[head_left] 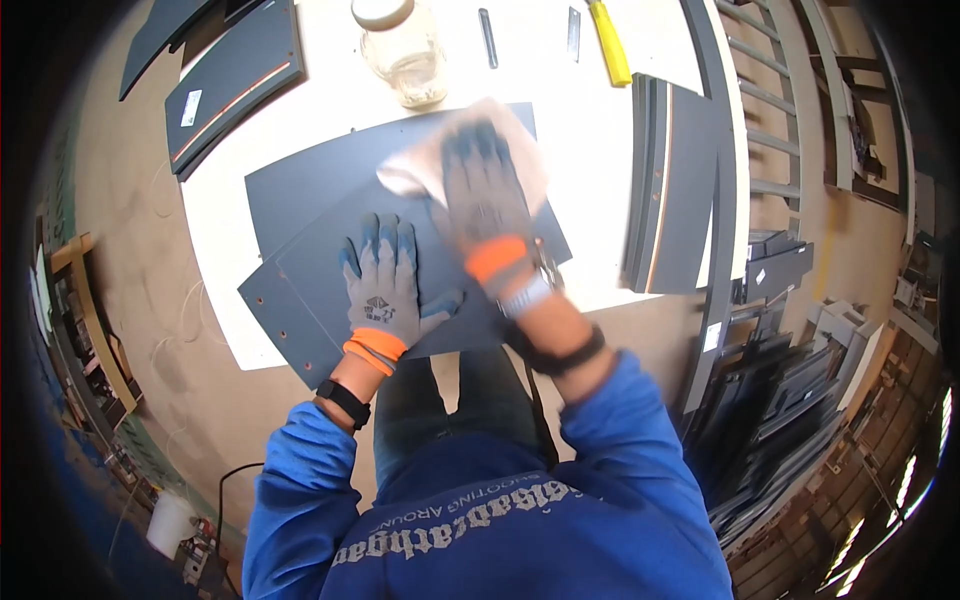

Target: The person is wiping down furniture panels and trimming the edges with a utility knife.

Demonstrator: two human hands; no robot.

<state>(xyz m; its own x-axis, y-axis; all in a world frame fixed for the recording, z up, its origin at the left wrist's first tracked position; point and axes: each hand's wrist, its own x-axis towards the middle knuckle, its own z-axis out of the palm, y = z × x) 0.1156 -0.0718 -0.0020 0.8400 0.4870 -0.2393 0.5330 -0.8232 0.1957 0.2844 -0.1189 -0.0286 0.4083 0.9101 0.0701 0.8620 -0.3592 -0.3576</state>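
Two overlapping dark grey panels (330,245) lie on the white tabletop, the nearer one set at an angle with small holes near its left edge. My left hand (384,275), in a grey glove with blue fingertips and an orange cuff, rests flat on the nearer panel, thumb spread. Gloved the same way, my right hand (486,190) presses a pale pink cloth (525,150) down on the panels toward the far right. Motion smears this hand, and its fingers lie over the cloth. The cloth's left edge is bunched up.
A clear lidded jar (408,60) stands just beyond the panels. Past it lie a yellow-handled tool (610,45) and two slim metal pieces. More dark panels are stacked at the table's right (678,190) and far left (235,95). A rack of panels (770,390) stands at right.
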